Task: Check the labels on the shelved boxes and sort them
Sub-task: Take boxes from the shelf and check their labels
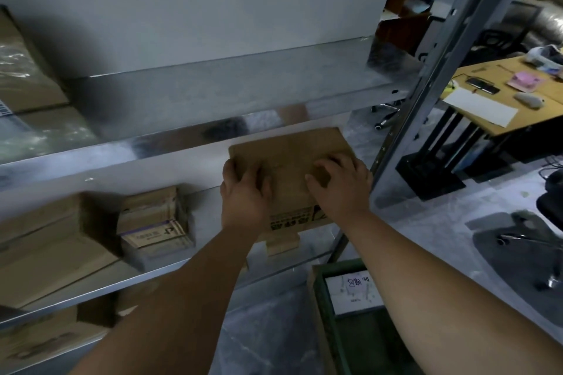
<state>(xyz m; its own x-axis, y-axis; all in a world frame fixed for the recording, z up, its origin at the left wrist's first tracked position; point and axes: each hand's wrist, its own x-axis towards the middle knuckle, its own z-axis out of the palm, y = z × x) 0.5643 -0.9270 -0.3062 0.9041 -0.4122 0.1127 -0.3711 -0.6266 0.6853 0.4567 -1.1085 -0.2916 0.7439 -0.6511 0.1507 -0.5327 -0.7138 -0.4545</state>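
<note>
A flat brown cardboard box (289, 155) with black printing on its near face is held in front of the metal shelf rack (213, 91), just below the upper shelf's front edge. My left hand (243, 192) grips its left near corner with curled fingers. My right hand (341, 186) grips its right side, fingers curled over the top. A small stack of labelled boxes (154, 219) sits on the middle shelf to the left, beside larger brown boxes (51, 243).
A plastic-wrapped box (21, 70) stands at the upper shelf's left end. A green crate (353, 323) with a white labelled sheet sits on the floor below right. The rack's upright post (426, 76) rises at right; a desk (502, 94) and chair base (524, 240) lie beyond.
</note>
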